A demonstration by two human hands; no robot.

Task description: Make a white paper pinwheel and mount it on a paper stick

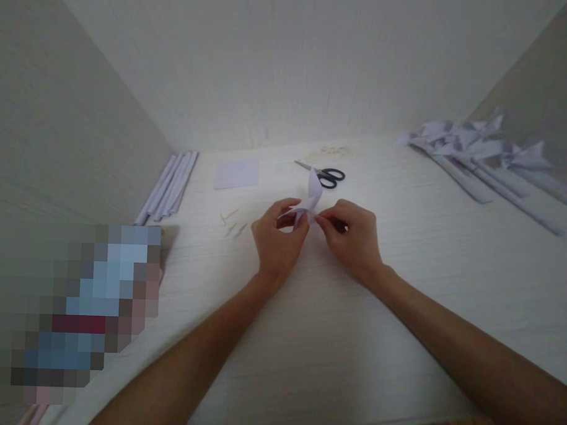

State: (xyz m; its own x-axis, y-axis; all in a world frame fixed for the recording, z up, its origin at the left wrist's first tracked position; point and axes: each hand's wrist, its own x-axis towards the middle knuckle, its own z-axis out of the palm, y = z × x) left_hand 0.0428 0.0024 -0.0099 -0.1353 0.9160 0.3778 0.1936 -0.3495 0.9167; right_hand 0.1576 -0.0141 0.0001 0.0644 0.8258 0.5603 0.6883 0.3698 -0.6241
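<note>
My left hand grips a white paper pinwheel whose curved blades stick up past the fingers, above the middle of the table. From the right, my right hand meets it with thumb and forefinger pinched close to its centre. Whatever sits in that pinch is too small to make out. Just behind the paper lies a pair of scissors with black handles, blades pointing left. Several short thin sticks are scattered left of my left hand.
A square paper sheet lies at the back left, with several rolled paper tubes beside the left wall. Small pale bits lie near the back wall. Paper pinwheels on sticks are heaped at the right. A blurred-out patch covers the lower left.
</note>
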